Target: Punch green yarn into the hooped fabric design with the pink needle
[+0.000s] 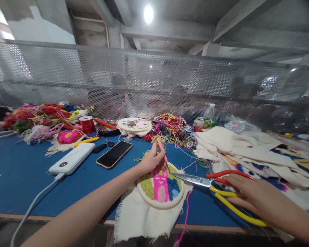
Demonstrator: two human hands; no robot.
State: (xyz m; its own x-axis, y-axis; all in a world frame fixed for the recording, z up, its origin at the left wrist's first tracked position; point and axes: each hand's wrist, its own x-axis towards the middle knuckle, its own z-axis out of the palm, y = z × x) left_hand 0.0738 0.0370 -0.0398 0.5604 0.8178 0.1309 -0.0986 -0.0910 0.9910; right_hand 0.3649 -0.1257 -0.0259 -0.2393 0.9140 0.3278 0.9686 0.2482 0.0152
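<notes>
Left forearm [84, 206] slants in from the near left to the left hand [154, 159], its grip clamped on a pink-handled tool [161, 147]. Under that tool's tip, the embroidery hoop [159, 207] lies at the near side of the blue counter [18, 164], with cream cloth [144, 219] hanging past the edge. On the right, the right hand [249, 192] has its grip clamped around the scissors [193, 179], their tip just beside the tool's. Left lie a phone [114, 154] and white power bank [73, 157]; far, tangled yarn [173, 132].
</notes>
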